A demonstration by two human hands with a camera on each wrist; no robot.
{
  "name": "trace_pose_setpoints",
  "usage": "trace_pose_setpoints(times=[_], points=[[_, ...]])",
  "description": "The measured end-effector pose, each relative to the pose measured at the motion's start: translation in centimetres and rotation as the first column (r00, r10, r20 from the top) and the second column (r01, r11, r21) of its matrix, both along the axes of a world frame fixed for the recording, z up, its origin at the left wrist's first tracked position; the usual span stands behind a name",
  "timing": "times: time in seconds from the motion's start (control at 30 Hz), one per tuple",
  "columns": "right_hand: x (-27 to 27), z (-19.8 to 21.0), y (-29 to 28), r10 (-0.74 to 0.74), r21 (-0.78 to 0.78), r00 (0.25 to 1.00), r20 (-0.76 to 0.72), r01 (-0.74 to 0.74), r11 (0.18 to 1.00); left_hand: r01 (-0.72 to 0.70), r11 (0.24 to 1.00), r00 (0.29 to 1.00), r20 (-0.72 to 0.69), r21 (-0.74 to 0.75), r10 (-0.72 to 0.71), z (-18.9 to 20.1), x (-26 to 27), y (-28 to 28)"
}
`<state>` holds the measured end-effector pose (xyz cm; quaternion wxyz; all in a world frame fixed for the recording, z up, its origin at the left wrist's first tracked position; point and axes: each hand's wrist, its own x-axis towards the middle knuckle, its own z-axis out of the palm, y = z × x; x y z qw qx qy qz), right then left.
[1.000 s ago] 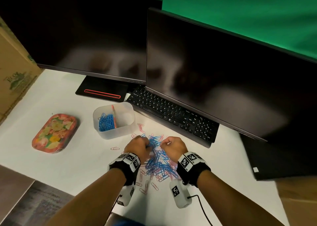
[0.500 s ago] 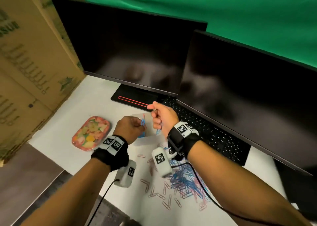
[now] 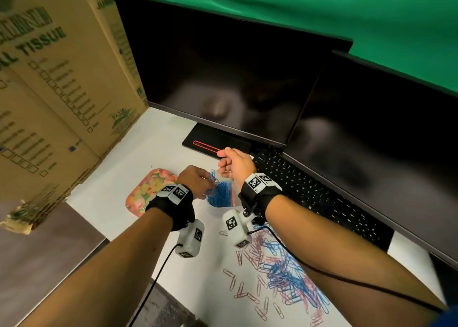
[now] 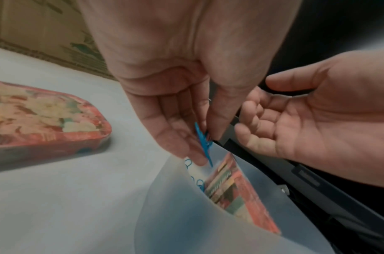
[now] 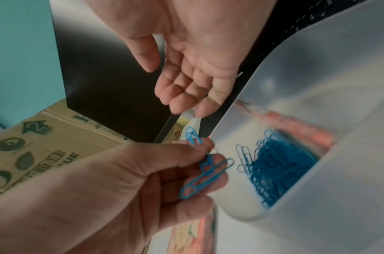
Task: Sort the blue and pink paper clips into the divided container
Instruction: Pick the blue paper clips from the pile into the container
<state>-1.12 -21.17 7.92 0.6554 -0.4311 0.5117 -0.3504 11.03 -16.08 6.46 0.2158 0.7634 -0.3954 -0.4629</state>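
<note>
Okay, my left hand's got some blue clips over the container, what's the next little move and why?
Probably let go: the left hand pinches a few blue clips right beside the container, at the compartment that already holds the blue pile. Easing the fingers open there should drop them in with their own colour. The right hand looks empty.

1. The divided container (image 3: 224, 197) sits on the worktop (image 3: 119, 178), with the tin (image 3: 146, 192) to its left.
2. Both hands hover over the container, left hand (image 3: 195, 180) beside right hand (image 3: 235, 164).
3. The loose clip pile (image 3: 285, 274) lies nearer the person, to the right.
4. The keyboard (image 3: 317, 197) and two monitors (image 3: 223, 83) stand behind.
5. Cardboard boxes (image 3: 49, 91) stand at the far left.
</note>
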Motion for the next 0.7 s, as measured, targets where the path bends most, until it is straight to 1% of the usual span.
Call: trace_pose_setpoints(times=[0.07,0.2,0.33,0.4,0.43,0.47,0.5,0.57,0.63,0.7], points=[[-1.3,0.2,0.0,0.015,-0.05,0.999,-0.052,-0.018,0.999,0.036,0.999,0.998,0.056,-0.016,-0.035,-0.1,-0.2,-0.3],[-5.8,0.4,0.2,-0.025,-0.124,0.994,-0.105,0.012,0.992,0.114,0.994,0.978,0.175,-0.004,-0.111,0.0,-1.3,-0.9],[-11.6,-0.8,2.1,-0.09,-0.148,0.981,-0.17,0.065,0.987,0.092,0.991,0.959,0.277,-0.1,-0.061,0.0,-1.9,-0.8],[-14.7,-2.0,3.3,-0.106,-0.124,0.966,-0.236,0.079,0.989,0.082,0.98,0.959,0.282,-0.182,-0.028,0.3,-2.6,-0.2],[-16.5,-2.8,4.2,-0.113,-0.111,0.948,-0.298,0.083,0.99,0.098,0.971,0.962,0.27,-0.219,-0.036,0.3,-3.5,0.2],[-17.9,-3.7,4.9,-0.106,-0.105,0.921,-0.374,0.071,0.992,0.126,0.962,0.963,0.261,-0.244,-0.06,0.4,-4.5,0.6],[-19.3,-4.5,5.8,-0.092,-0.103,0.886,-0.455,0.05,0.993,0.181,0.949,0.959,0.26,-0.258,-0.112,0.3,-5.7,1.2],[-21.3,-5.8,7.5,-0.037,-0.115,0.773,-0.633,-0.046,0.992,0.315,0.916,0.928,0.281,-0.249,-0.243,-0.3,-8.3,2.4],[-22.3,-6.5,9.1,0.023,-0.102,0.651,-0.759,-0.154,0.983,0.442,0.873,0.876,0.307,-0.205,-0.371,-1.4,-10.5,3.6],[-23.0,-7.0,10.6,0.11,-0.047,0.589,-0.801,-0.244,0.969,0.581,0.801,0.79,0.336,-0.143,-0.513,-2.8,-12.7,4.8]])
